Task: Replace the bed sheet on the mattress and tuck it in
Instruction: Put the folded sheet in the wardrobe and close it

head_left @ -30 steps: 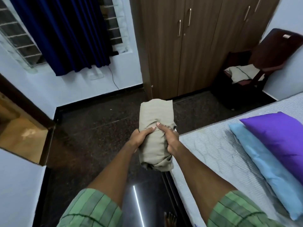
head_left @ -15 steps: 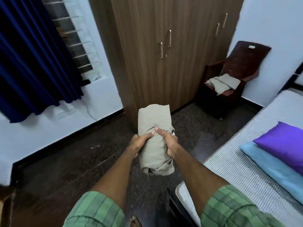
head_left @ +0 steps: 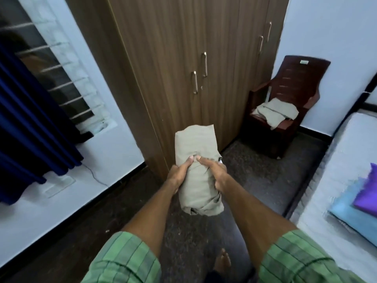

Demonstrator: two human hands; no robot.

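Note:
A folded beige bed sheet [head_left: 196, 144] is held upright in front of me, above the dark floor. My left hand [head_left: 179, 174] grips its left side and my right hand [head_left: 217, 173] grips its right side, thumbs meeting on the front. The mattress [head_left: 342, 160] with a grey striped cover lies at the right edge. On it rest a light blue pillow [head_left: 353, 219] and a purple pillow [head_left: 369, 193].
A brown wooden wardrobe [head_left: 183, 58] stands straight ahead. A dark red plastic chair [head_left: 291, 94] with folded beige cloth [head_left: 274, 113] on its seat stands in the corner right of it. A window with a dark blue curtain [head_left: 26, 119] is at the left.
The view has swung to the right and moved nearer the wardrobe and chair. Both hands keep the same hold on the folded sheet.

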